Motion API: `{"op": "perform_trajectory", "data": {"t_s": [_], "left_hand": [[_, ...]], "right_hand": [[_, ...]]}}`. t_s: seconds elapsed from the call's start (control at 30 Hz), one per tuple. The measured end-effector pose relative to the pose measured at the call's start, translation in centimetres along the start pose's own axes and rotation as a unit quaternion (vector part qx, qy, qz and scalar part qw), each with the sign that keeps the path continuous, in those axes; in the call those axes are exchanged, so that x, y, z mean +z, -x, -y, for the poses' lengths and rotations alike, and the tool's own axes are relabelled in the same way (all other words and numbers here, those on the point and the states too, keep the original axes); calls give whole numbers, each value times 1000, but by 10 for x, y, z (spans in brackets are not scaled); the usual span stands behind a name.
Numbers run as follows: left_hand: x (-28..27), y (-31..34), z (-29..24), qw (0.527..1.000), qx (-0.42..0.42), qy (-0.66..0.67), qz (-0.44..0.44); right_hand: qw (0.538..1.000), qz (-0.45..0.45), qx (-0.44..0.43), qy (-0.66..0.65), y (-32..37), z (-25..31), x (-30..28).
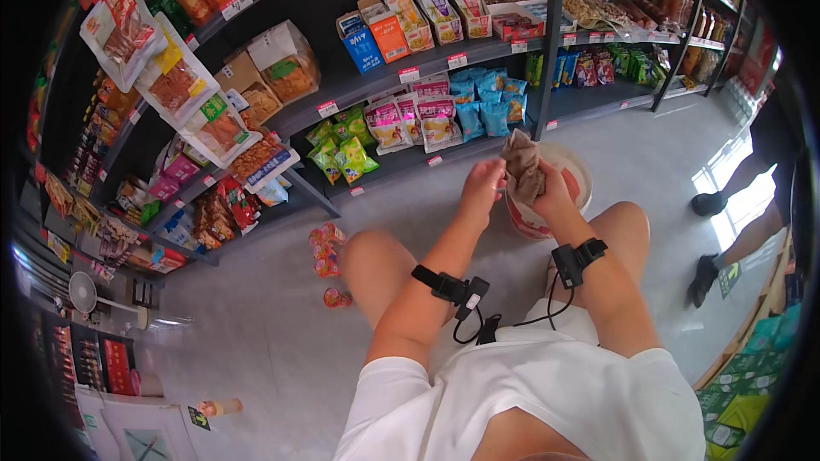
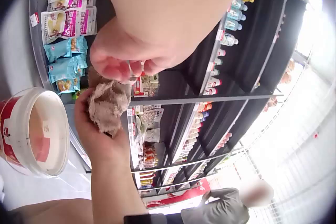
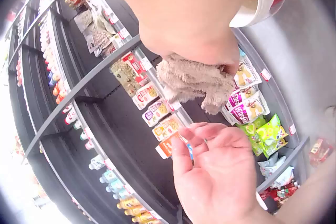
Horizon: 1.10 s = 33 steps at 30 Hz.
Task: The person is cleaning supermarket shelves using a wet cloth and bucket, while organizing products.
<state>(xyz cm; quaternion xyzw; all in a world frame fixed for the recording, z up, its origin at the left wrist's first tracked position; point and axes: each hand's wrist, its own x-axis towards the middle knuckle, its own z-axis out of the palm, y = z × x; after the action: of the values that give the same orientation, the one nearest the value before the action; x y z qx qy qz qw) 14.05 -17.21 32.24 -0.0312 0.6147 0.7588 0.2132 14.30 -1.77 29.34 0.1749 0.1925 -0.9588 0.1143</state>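
Note:
A crumpled grey-brown cloth [image 1: 524, 169] is bunched in my right hand [image 1: 555, 188], which grips it in front of a white bucket [image 1: 584, 179] with red print. Beside it, my left hand [image 1: 485, 186] is raised close to the cloth. In the right wrist view the left hand [image 3: 218, 169] shows its palm, fingers loosely bent and nothing held. The right hand [image 3: 189, 37] has the folded cloth [image 3: 194, 81] hanging from its grip there. From the left wrist, the cloth [image 2: 109, 107] sits on the right hand [image 2: 107, 142], just below the left fingers [image 2: 118, 69].
Dark shelves [image 1: 384, 77] with snack bags and boxes stand ahead. Several red-pink packs [image 1: 325, 249] lie on the grey floor left of my knee. A bottle [image 1: 220, 407] lies farther left. Another person's legs [image 1: 752, 179] are at the right, near green cartons [image 1: 743, 401].

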Motion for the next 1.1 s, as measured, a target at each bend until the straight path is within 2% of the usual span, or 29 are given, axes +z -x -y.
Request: {"op": "perform_trajectory", "data": {"t_s": [0.03,0.07,0.17,0.2,0.3,0.33,0.4,0.5,0.53,0.63,0.8,0.9,1.1], "left_hand": [[-8,-10,0,999,-9,32,-15],[-15,-19,-1,988,-75,122,55],[-21,-33,2,975,-133,151,93],[-30,-43,5,978,-112,152,92],[-43,-50,-5,984,-146,80,60],[-49,-54,-10,985,-147,44,73],[-57,-61,-19,989,-130,-4,74],[-67,-71,-26,993,-81,-46,77],[-68,-69,-29,995,-61,-50,67],[-83,-71,-33,996,-18,-59,68],[-112,-72,-40,995,-74,-14,68],[-113,-72,-39,997,-50,-31,49],[-109,-58,-42,999,-20,44,25]], "right_hand": [[1000,-17,23,8,13,-4,20],[998,-34,47,17,16,-8,28],[976,188,102,33,-13,-32,12],[993,68,43,89,-26,-42,12],[991,22,-21,132,-34,-58,30],[991,27,-24,127,-38,-60,32],[992,38,-33,119,-46,-63,38],[979,20,-86,184,-46,-62,63],[980,59,-83,172,-64,-61,45],[983,39,-77,165,-68,-66,56],[987,2,-94,129,-81,-97,65],[991,1,-87,100,-92,-109,60],[988,-28,-43,146,-88,-108,66]]}}
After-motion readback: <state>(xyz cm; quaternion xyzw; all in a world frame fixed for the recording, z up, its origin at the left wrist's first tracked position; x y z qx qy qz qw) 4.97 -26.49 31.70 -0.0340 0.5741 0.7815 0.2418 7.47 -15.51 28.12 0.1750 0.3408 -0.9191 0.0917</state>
